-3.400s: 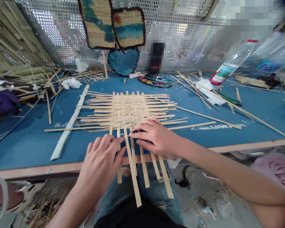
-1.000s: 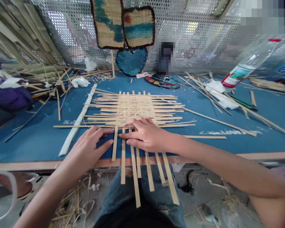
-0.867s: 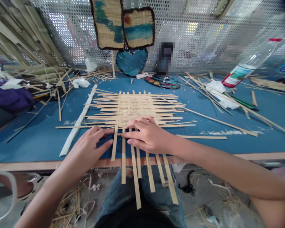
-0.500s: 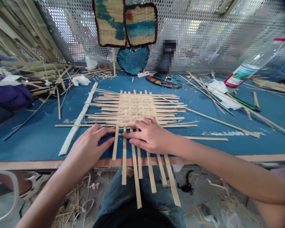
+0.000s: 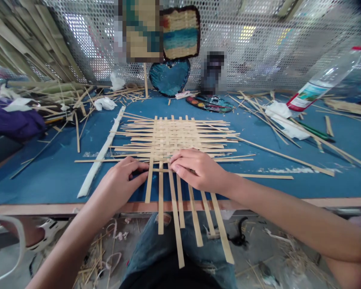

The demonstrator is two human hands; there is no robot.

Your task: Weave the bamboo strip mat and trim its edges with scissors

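Observation:
A mat of woven bamboo strips (image 5: 176, 134) lies flat on the blue table, its cross strips reaching out to both sides. Several long strips (image 5: 161, 200) run from it toward me and hang past the table edge. One loose crosswise bamboo strip (image 5: 267, 176) lies at the near side of the weave, passing beneath my right hand. My left hand (image 5: 124, 176) has thumb and forefinger closed at this strip's left end, beside the leftmost long strip. My right hand (image 5: 200, 170) pinches at the near edge of the weave; its palm hides part of the strips.
A white padded strip (image 5: 100, 154) lies left of the mat. Behind stand a blue heart-shaped dish (image 5: 170, 78) and a paint palette (image 5: 209, 104). At right are a tilted plastic bottle (image 5: 319, 86), crumpled tissue (image 5: 284, 118) and scattered strips. Purple cloth (image 5: 15, 118) lies left.
My right hand's fingers have shifted right and drawn together, uncovering a short stretch of the crosswise strip. My left hand stays near the same place. The whole view has shifted slightly.

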